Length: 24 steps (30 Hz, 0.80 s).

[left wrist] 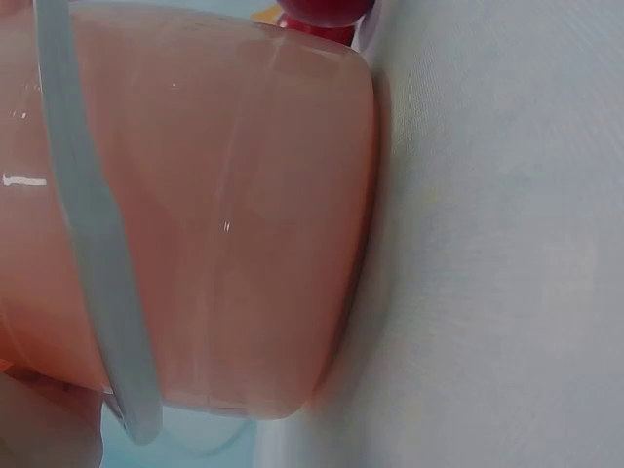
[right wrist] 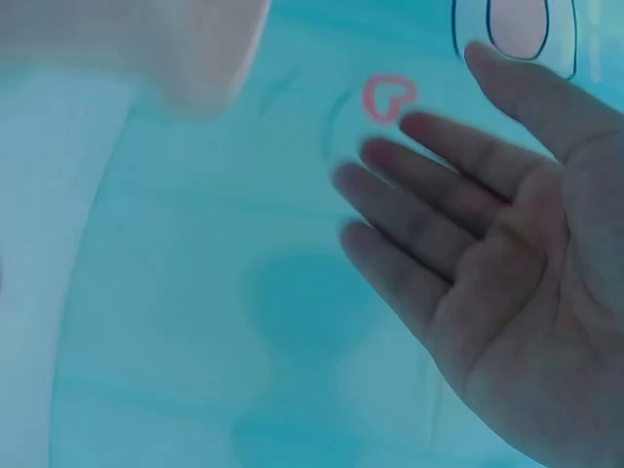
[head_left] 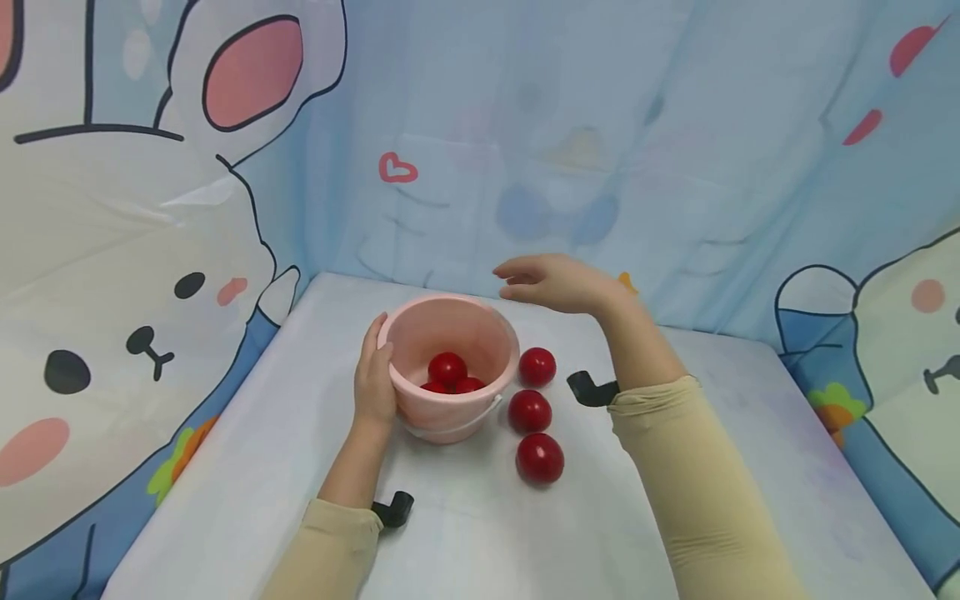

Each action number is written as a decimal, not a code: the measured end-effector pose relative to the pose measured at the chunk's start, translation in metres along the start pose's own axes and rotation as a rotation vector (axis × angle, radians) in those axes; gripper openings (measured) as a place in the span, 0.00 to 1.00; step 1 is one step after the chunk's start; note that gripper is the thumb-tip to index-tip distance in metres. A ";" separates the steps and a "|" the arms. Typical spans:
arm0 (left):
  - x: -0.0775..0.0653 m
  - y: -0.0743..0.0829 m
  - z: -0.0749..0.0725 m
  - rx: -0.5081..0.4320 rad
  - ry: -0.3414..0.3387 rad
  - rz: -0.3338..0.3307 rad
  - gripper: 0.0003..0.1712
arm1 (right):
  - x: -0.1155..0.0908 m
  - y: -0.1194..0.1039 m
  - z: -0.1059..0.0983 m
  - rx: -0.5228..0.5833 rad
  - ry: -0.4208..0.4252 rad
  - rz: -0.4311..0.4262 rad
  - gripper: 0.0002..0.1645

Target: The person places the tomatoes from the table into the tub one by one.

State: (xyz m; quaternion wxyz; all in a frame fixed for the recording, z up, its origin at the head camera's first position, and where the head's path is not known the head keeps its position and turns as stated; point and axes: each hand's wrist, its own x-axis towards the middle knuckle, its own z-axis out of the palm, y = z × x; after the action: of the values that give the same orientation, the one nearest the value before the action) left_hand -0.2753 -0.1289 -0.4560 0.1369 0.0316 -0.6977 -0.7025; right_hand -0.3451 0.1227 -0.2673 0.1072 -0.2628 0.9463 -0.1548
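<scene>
A pink bucket point(head_left: 450, 408) with a pale handle point(left wrist: 97, 244) stands on the table, its mouth tipped into view. My left hand point(head_left: 374, 387) holds its left side, the thumb by the rim. Inside the bucket lie three shiny red balls point(head_left: 447, 367), two of them partly hidden by the front wall. To its right, three more red balls point(head_left: 529, 412) form a rough row on the table. My right hand point(head_left: 558, 282) hovers above and right of the bucket's back rim. Seen from the right wrist, that hand's fingers point(right wrist: 429, 185) are extended, with nothing in the palm.
A white cloth covers the table point(head_left: 465, 533). Behind it hangs a light blue printed curtain point(head_left: 465, 92), with a cartoon rabbit point(head_left: 112, 242) at the left. Black wrist mounts point(head_left: 591, 389) stick out from both sleeves.
</scene>
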 end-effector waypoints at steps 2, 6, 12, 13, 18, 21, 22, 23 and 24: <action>0.000 0.000 0.000 -0.001 -0.006 0.003 0.28 | -0.011 0.016 0.002 0.003 0.040 0.035 0.37; 0.000 0.000 0.000 0.001 -0.011 -0.003 0.28 | -0.024 0.053 0.019 0.014 0.087 0.106 0.45; -0.002 0.000 0.001 -0.009 -0.010 -0.015 0.28 | -0.032 0.108 0.072 0.157 0.095 0.190 0.53; -0.003 0.001 0.001 -0.009 -0.007 -0.016 0.28 | -0.032 0.115 0.080 0.184 0.087 0.197 0.53; -0.004 0.002 0.001 -0.019 0.006 -0.016 0.28 | -0.029 0.138 0.117 0.339 0.079 0.234 0.52; -0.004 0.002 0.001 -0.027 0.005 -0.013 0.28 | -0.027 0.146 0.132 0.388 0.083 0.248 0.53; -0.004 0.001 0.001 -0.028 0.002 -0.013 0.28 | -0.026 0.147 0.136 0.397 0.081 0.254 0.53; -0.004 0.002 0.001 -0.028 -0.001 -0.014 0.28 | -0.025 0.148 0.140 0.409 0.080 0.257 0.53; -0.004 0.001 0.002 -0.025 -0.003 -0.013 0.28 | -0.025 0.149 0.143 0.416 0.079 0.261 0.53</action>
State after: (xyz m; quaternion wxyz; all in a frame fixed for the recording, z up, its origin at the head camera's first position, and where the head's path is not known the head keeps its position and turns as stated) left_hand -0.2719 -0.1265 -0.4554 0.1317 0.0336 -0.6889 -0.7120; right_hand -0.3531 0.2232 -0.4489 0.1412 -0.1045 0.9234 -0.3414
